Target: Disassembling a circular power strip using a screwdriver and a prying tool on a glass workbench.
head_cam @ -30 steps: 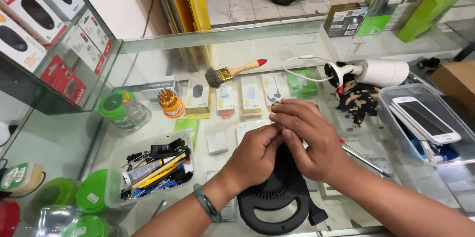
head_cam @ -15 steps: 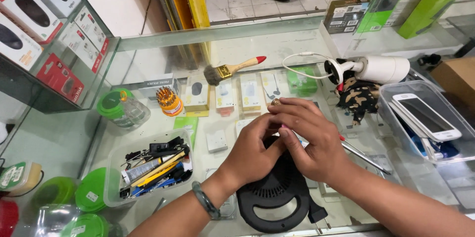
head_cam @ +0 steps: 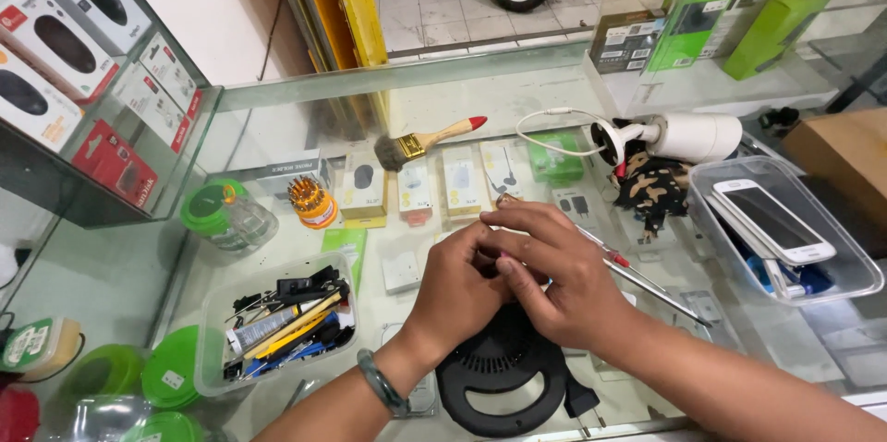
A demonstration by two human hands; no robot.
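Note:
My left hand (head_cam: 457, 290) and my right hand (head_cam: 554, 266) meet over a glass counter (head_cam: 305, 128), fingers curled together around something small that is hidden between them. Just under the hands lies a round black device (head_cam: 504, 385) with a ring-shaped body. A bracelet sits on my left wrist. A thin screwdriver (head_cam: 637, 273) with a red band lies on the glass right beside my right hand.
A clear tub of tools (head_cam: 277, 324) stands at the left, with green lids (head_cam: 176, 373) and a green-lidded jar (head_cam: 224, 213) near it. A paintbrush (head_cam: 427, 141), a white camera (head_cam: 679, 137), and a tray with a white phone (head_cam: 774, 218) lie beyond. Boxed goods sit under the glass.
Both hands have stayed together over the black device, with only small shifts of the fingers. Nothing else has moved.

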